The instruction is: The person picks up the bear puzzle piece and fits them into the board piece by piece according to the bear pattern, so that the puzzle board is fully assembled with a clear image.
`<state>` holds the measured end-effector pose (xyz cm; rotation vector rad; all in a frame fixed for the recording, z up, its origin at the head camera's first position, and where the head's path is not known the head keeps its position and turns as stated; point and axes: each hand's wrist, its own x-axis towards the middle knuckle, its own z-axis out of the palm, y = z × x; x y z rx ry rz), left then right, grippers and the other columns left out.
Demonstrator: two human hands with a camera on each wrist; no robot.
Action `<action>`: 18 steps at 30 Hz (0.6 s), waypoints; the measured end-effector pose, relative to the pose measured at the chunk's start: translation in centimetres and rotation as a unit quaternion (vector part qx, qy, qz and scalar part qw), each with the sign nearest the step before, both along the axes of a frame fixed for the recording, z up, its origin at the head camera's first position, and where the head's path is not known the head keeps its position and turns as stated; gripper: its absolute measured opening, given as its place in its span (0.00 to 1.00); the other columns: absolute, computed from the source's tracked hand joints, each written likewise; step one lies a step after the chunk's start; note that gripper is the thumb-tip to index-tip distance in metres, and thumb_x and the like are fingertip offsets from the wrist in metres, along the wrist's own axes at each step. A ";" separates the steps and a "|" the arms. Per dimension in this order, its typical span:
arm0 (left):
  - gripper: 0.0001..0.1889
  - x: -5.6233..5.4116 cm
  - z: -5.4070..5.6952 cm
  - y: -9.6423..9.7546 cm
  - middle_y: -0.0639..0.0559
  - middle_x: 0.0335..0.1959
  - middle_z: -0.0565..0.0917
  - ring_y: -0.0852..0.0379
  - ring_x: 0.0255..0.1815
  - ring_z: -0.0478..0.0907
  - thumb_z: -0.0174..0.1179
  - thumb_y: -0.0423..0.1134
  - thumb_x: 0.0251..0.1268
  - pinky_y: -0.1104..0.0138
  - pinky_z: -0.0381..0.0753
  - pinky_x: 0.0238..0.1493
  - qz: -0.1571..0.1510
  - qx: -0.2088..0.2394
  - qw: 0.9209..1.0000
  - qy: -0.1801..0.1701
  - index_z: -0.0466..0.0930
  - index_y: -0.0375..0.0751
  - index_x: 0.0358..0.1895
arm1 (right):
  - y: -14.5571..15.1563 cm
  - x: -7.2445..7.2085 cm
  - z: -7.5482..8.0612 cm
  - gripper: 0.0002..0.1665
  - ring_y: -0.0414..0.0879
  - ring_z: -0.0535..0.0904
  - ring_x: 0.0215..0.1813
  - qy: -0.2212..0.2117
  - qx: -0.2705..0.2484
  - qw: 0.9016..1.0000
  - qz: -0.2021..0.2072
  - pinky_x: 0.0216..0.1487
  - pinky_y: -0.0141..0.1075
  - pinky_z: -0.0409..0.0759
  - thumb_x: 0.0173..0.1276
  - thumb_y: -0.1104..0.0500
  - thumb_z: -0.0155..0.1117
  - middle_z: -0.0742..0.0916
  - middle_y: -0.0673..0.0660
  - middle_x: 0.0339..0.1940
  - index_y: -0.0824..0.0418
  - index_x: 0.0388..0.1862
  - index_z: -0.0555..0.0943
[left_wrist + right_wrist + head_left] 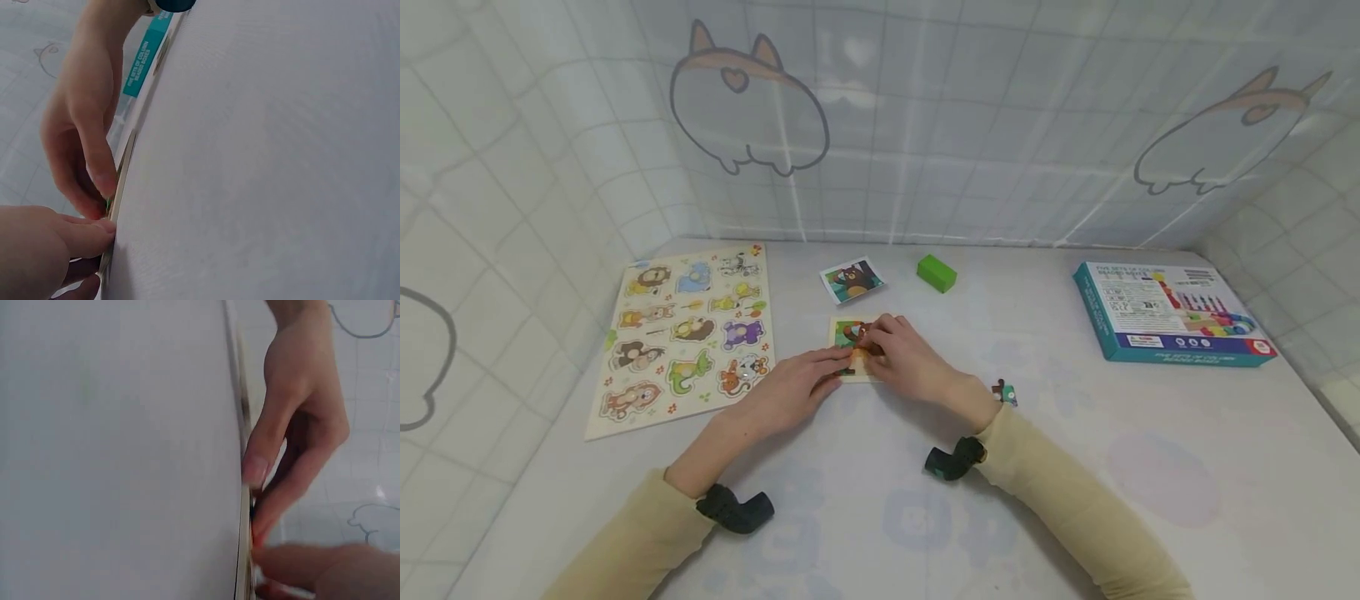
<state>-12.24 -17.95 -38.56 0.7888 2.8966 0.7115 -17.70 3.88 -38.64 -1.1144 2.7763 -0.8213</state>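
A small square puzzle board (842, 329) with a bear picture lies on the table, partly covered by both hands. My left hand (797, 383) reaches over its left side with fingers extended, and the fingertips touch the board. In the right wrist view, the left thumb (256, 469) lies at the board's edge. My right hand (910, 358) bends over the board's right side and pinches a small puzzle piece (109, 204) at the surface, mostly hidden by the fingers. A loose puzzle piece (1004, 392) lies beside the right wrist.
Behind the board lie a bear picture card (852, 280) and a green block (936, 273). An animal puzzle board (658, 333) lies at the left. A teal-sided bead box (1176, 312) lies at the right. A patterned wall (962, 125) rises behind the table.
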 end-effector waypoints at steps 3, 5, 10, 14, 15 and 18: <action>0.22 0.0 0.0 0.0 0.44 0.70 0.74 0.43 0.70 0.71 0.57 0.39 0.75 0.49 0.73 0.68 0.006 -0.004 1.000 -0.009 0.74 0.41 0.69 | 1.3 0.2 0.8 0.15 0.50 0.72 0.54 -0.028 0.001 1.000 0.013 0.58 0.43 0.75 0.71 0.62 0.63 0.80 0.56 0.51 0.62 0.55 0.82; 0.22 -0.1 0.0 0.0 0.44 0.70 0.74 0.43 0.71 0.71 0.57 0.39 0.75 0.49 0.73 0.69 0.012 -0.006 1.000 -0.013 0.73 0.42 0.70 | 2.4 0.3 1.1 0.16 0.50 0.74 0.56 -0.036 -0.007 0.999 0.014 0.60 0.44 0.76 0.71 0.61 0.64 0.81 0.56 0.53 0.62 0.56 0.82; 0.23 -0.1 -0.1 0.0 0.45 0.71 0.73 0.43 0.72 0.69 0.57 0.40 0.75 0.48 0.71 0.70 0.021 -0.007 0.999 -0.023 0.73 0.43 0.70 | 5.7 0.6 1.4 0.17 0.51 0.75 0.59 -0.033 -0.027 0.999 0.000 0.62 0.46 0.77 0.71 0.58 0.66 0.81 0.57 0.55 0.63 0.55 0.82; 0.22 -0.1 -0.1 0.1 0.44 0.70 0.74 0.43 0.72 0.70 0.57 0.40 0.75 0.48 0.71 0.70 0.021 -0.004 1.000 -0.020 0.74 0.43 0.69 | 8.2 1.2 1.6 0.18 0.51 0.75 0.61 -0.038 -0.035 0.999 -0.018 0.62 0.49 0.77 0.70 0.56 0.67 0.81 0.55 0.56 0.62 0.55 0.82; 0.22 -0.1 -0.1 0.1 0.44 0.70 0.74 0.43 0.71 0.70 0.57 0.40 0.75 0.48 0.72 0.70 0.021 -0.004 1.000 -0.019 0.74 0.43 0.69 | 8.8 1.3 1.6 0.18 0.52 0.76 0.60 -0.039 -0.037 0.998 -0.020 0.62 0.49 0.77 0.70 0.55 0.67 0.81 0.55 0.56 0.62 0.54 0.83; 0.22 -0.1 -0.2 0.1 0.44 0.70 0.74 0.43 0.71 0.70 0.57 0.40 0.75 0.48 0.71 0.70 0.022 -0.004 1.000 -0.018 0.75 0.43 0.69 | 10.3 1.6 1.6 0.17 0.52 0.77 0.59 -0.046 -0.040 0.998 -0.023 0.60 0.50 0.79 0.68 0.55 0.69 0.82 0.55 0.55 0.62 0.53 0.83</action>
